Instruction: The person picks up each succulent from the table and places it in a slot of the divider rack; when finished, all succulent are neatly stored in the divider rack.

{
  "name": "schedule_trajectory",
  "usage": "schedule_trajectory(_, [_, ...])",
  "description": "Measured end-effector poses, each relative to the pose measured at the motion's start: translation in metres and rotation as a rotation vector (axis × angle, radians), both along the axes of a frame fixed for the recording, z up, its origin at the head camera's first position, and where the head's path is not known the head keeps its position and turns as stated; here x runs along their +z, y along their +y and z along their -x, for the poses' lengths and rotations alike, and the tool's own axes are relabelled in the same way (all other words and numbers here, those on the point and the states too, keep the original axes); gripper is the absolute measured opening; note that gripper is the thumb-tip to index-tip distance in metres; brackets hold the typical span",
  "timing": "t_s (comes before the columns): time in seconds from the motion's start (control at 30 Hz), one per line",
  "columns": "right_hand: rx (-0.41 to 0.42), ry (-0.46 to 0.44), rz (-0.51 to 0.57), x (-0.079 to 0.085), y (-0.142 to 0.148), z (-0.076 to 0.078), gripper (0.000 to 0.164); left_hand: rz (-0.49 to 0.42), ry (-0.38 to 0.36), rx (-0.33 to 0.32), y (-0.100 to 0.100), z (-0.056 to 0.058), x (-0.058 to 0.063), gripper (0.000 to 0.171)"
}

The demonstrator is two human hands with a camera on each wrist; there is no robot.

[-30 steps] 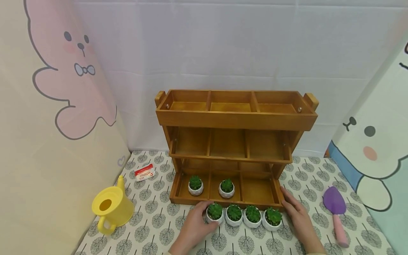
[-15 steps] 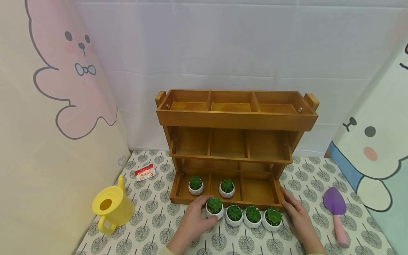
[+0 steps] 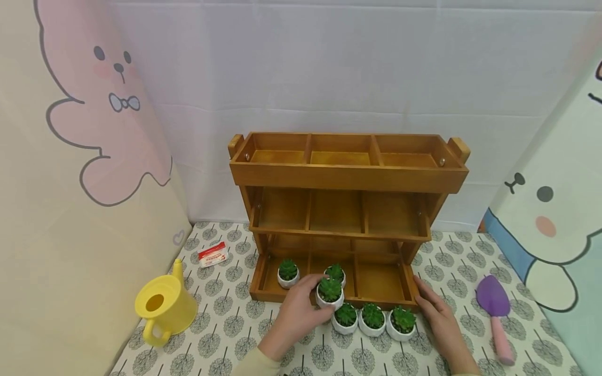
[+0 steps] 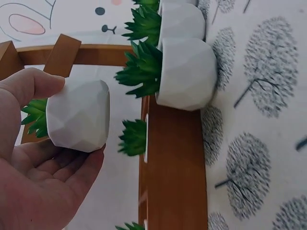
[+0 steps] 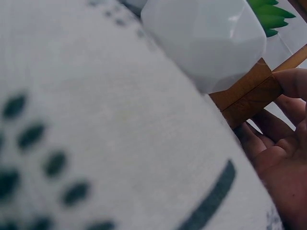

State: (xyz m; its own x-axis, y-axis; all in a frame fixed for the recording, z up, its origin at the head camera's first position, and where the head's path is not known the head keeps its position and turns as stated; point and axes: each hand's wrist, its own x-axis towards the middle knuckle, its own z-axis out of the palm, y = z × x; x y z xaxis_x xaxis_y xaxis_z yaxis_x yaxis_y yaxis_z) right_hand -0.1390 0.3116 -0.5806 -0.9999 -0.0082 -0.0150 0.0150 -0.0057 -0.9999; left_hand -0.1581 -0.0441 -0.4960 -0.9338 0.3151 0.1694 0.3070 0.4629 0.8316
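Note:
My left hand (image 3: 301,316) grips a small potted succulent (image 3: 330,292) by its white faceted pot, thumb on one side and fingers on the other. The left wrist view shows this pot (image 4: 79,115) raised above the tablecloth. Behind it, another succulent (image 3: 335,270) stands in the middle compartment of the wooden rack's bottom tier (image 3: 378,303), partly hidden. A further succulent (image 3: 288,272) sits in the left compartment. My right hand (image 3: 438,313) rests against that tier's right front corner, its fingers along the wood (image 5: 249,98).
Three potted succulents (image 3: 373,319) line up before the rack. Its upper tiers (image 3: 348,177) rise behind. A yellow watering can (image 3: 166,305) and a red-and-white packet (image 3: 213,255) lie left; a purple trowel with a pink handle (image 3: 494,303) lies right.
My left hand has lifted the leftmost succulent from the front row and carried it up and rightward, toward the bottom tier's middle compartment. The right hand stays in place.

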Motion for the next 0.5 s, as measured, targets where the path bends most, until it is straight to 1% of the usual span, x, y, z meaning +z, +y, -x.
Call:
schedule_trajectory(0.23, [-0.001,-0.015,0.020,-0.002,0.000,0.000,0.060,-0.018,-0.017,-0.031,0.019,0.009,0.006,0.063])
schedule_trajectory(0.4, [-0.007,-0.019,0.004,-0.004,0.001,0.000,0.060,-0.051,-0.025,-0.071,0.033,0.015,0.007,0.060])
schedule_trajectory(0.5, [-0.013,-0.012,-0.016,-0.005,0.002,0.000,0.060,-0.044,-0.025,-0.083,0.041,0.019,0.007,0.059])
